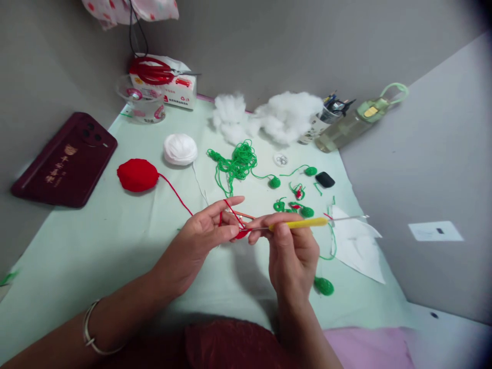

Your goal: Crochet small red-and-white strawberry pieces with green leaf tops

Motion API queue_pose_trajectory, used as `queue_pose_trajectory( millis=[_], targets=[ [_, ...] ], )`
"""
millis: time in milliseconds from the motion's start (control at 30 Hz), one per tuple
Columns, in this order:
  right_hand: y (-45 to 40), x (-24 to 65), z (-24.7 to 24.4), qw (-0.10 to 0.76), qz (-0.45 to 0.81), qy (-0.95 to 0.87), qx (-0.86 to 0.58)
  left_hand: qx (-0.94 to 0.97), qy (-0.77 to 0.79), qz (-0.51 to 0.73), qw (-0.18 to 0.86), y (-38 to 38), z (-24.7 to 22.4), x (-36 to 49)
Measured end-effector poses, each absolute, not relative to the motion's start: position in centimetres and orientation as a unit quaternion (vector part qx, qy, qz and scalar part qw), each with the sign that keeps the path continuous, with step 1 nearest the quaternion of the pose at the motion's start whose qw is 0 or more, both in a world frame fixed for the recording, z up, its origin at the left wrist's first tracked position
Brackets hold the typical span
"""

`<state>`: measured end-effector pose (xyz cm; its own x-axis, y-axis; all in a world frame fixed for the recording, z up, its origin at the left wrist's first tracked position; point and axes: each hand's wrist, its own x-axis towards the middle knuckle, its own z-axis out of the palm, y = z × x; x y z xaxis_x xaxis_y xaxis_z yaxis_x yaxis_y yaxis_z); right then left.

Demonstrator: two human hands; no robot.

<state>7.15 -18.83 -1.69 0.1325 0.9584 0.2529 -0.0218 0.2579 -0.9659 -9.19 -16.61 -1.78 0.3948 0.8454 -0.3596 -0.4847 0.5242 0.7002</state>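
Between thumb and fingers, my left hand (209,225) pinches a small piece of red crochet (242,233). Red yarn (177,195) runs from a red yarn ball (138,175) on the left and loops over my left index finger. A crochet hook (302,224) with a yellow handle is gripped in my right hand (290,251); its metal shaft reaches left into the red piece. The hook's tip is hidden at the stitches. Both hands meet above the table, fingertips close together.
A white yarn ball (180,149), tangled green yarn (238,161) and white stuffing (286,117) lie beyond my hands. Small green crocheted pieces (323,286) are spread to the right. Red-handled scissors (157,70) rest on a box; a phone (67,159) leans left, a bottle (349,125) right.
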Motion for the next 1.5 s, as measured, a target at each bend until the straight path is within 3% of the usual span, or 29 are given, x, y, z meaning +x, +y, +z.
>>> queue_pose_trajectory(
  millis=[167,300,400,500,600,733,933,1100,1167,1300,1367,1500],
  targets=[
    [-20.0,7.1,-2.2,0.507,0.169,-0.713,-0.454,0.272,0.396,0.457,0.749,-16.8,-1.7,-9.1],
    [-20.6,6.8,-2.5,0.448,0.069,-0.749,-0.483,0.211,0.35,0.43,0.805,-16.8,-1.4,-9.0],
    [-20.4,6.9,-2.3,0.507,0.098,-0.712,-0.475,0.157,0.311,0.391,0.852,-16.6,-1.4,-9.1],
    [-19.7,7.0,-1.9,0.604,0.243,-0.609,-0.453,0.151,0.315,0.402,0.846,-16.5,-1.6,-9.3],
    [-18.9,6.8,-1.8,0.627,0.345,-0.548,-0.432,0.19,0.32,0.407,0.834,-16.6,-1.7,-9.3],
    [-18.8,6.3,-1.9,0.592,0.293,-0.605,-0.444,0.237,0.338,0.423,0.806,-17.0,-1.7,-8.9],
    [-19.9,6.6,-2.6,0.509,0.079,-0.718,-0.469,0.182,0.328,0.405,0.834,-16.8,-1.9,-8.7],
    [-19.1,7.2,-2.0,0.606,0.239,-0.607,-0.455,0.151,0.327,0.435,0.825,-16.5,-1.9,-8.9],
    [-18.9,7.0,-2.0,0.602,0.276,-0.597,-0.453,0.18,0.341,0.449,0.806,-16.7,-1.8,-8.7],
    [-19.3,6.6,-2.7,0.521,0.115,-0.695,-0.481,0.199,0.348,0.437,0.805,-17.0,-1.9,-8.4],
    [-19.4,6.8,-2.7,0.527,0.074,-0.698,-0.48,0.168,0.325,0.412,0.834,-16.9,-2.0,-8.6],
    [-18.9,7.4,-2.0,0.621,0.245,-0.57,-0.479,0.143,0.319,0.43,0.833,-16.5,-1.9,-8.9]
  ],
)
